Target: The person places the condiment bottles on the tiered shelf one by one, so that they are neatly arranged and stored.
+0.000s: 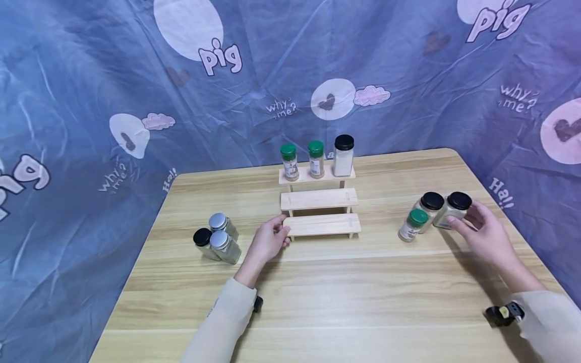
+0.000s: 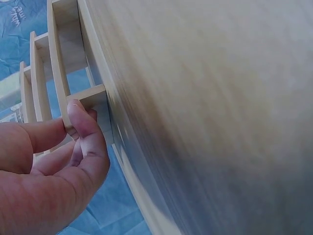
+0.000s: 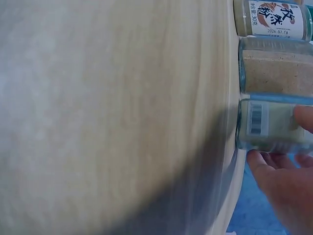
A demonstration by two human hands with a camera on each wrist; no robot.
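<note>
My left hand [image 1: 269, 239] pinches the left end of the lowest shelf of a three-step wooden rack [image 1: 322, 225]; the left wrist view shows thumb and finger [image 2: 88, 129] on the board's edge. At the right, my right hand [image 1: 487, 234] grips a black-lidded glass spice jar [image 1: 449, 214] standing on the table, thumb in front and fingers behind. A barcode label shows on this jar [image 3: 274, 126] in the right wrist view. Beside it stand another black-lidded jar [image 1: 428, 204] with brown powder and a small green-capped bottle [image 1: 410, 227].
On the rack's top step stand two green-capped bottles [image 1: 290, 164] and a black-lidded jar [image 1: 343, 156] of white contents. Left on the wooden table [image 1: 336, 302] are two silver-lidded jars [image 1: 227, 247] and a black-lidded one [image 1: 205, 244]. A blue printed cloth [image 1: 254, 101] hangs behind.
</note>
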